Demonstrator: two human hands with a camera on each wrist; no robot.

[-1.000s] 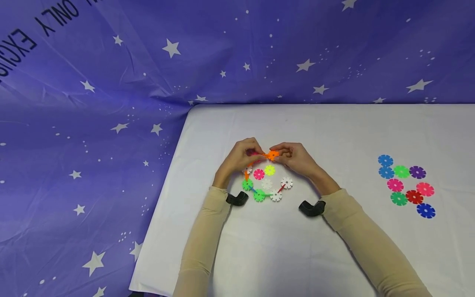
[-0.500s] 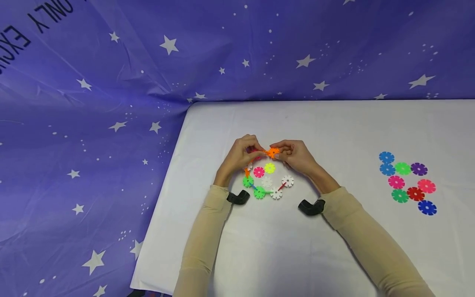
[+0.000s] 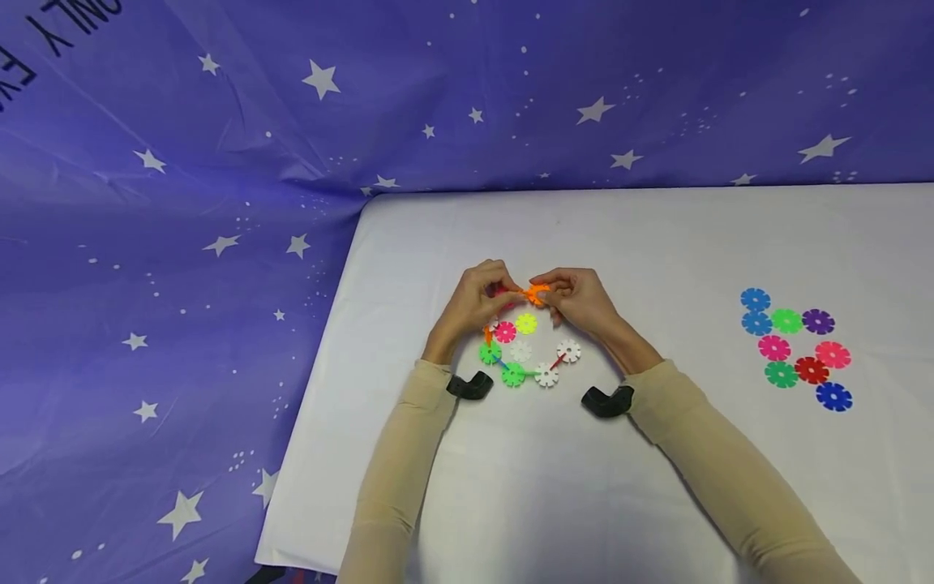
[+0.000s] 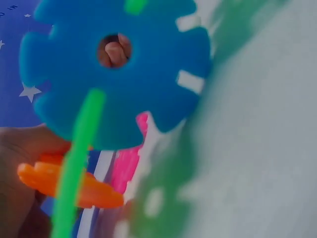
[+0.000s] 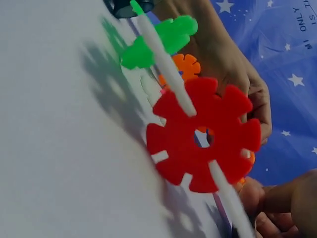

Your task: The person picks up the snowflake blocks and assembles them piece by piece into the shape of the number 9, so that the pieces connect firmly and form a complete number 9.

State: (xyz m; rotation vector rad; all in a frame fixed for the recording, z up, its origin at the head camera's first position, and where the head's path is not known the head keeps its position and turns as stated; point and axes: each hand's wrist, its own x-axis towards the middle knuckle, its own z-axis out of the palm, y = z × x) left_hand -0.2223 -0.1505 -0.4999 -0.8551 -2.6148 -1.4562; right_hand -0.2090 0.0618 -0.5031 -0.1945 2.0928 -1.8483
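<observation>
Over white table point(image 3: 657, 487), both hands' fingers point(image 3: 511, 285) pinch the orange disc point(image 3: 537, 293) of the chain point(image 3: 514, 373).

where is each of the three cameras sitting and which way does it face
Head: worn on the head, looking forward and down at the white table; both sleeved arms show, left hand and right hand pinching an orange disc.
Left wrist: very close behind a blue disc; part of a hand shows at the left edge.
Right wrist: close behind a red disc, facing the other hand.
Shared: the orange disc appears in all three.
</observation>
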